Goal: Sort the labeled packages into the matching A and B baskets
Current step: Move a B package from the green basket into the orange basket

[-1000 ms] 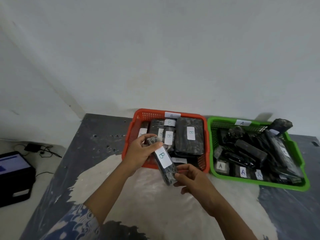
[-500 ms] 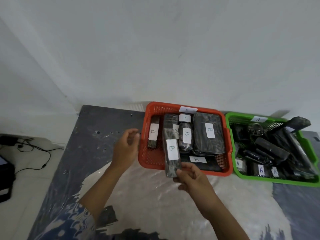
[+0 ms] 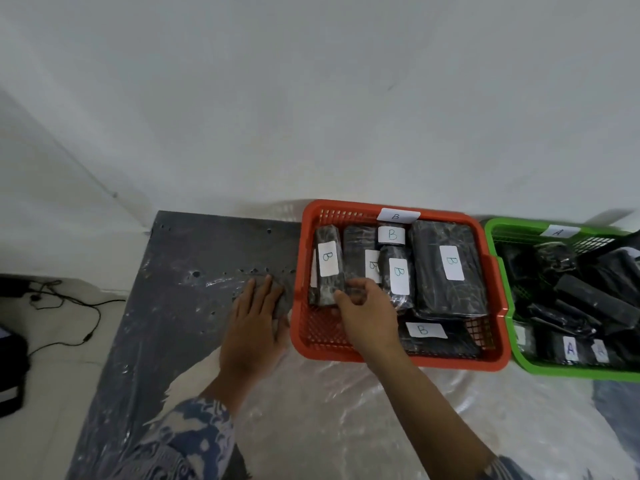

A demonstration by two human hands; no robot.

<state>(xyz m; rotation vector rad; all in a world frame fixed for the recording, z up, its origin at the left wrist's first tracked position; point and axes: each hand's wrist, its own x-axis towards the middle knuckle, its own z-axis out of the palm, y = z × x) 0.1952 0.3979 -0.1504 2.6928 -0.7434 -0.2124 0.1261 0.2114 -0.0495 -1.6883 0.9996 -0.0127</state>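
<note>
The red basket point(image 3: 491, 268) with a B tag on its far rim holds several black wrapped packages with white B labels. A long B package point(image 3: 327, 268) lies along the basket's left side. My right hand point(image 3: 370, 317) reaches into the basket, thumb and fingers pinching that package's near end. My left hand point(image 3: 256, 320) rests flat on the table just left of the basket, fingers spread, holding nothing. The green basket point(image 3: 498, 271) with an A tag stands to the right, full of black A packages.
The two baskets stand side by side against the white wall. Crinkled clear plastic sheet point(image 3: 329, 410) covers the near part of the dark table point(image 3: 194, 258). On the floor to the left lie cables point(image 3: 69, 306) and a dark device point(image 3: 10, 372).
My right hand carried the long B package from above the basket's front rim down into the red basket's left side. My left hand dropped flat onto the table. The view shifted left.
</note>
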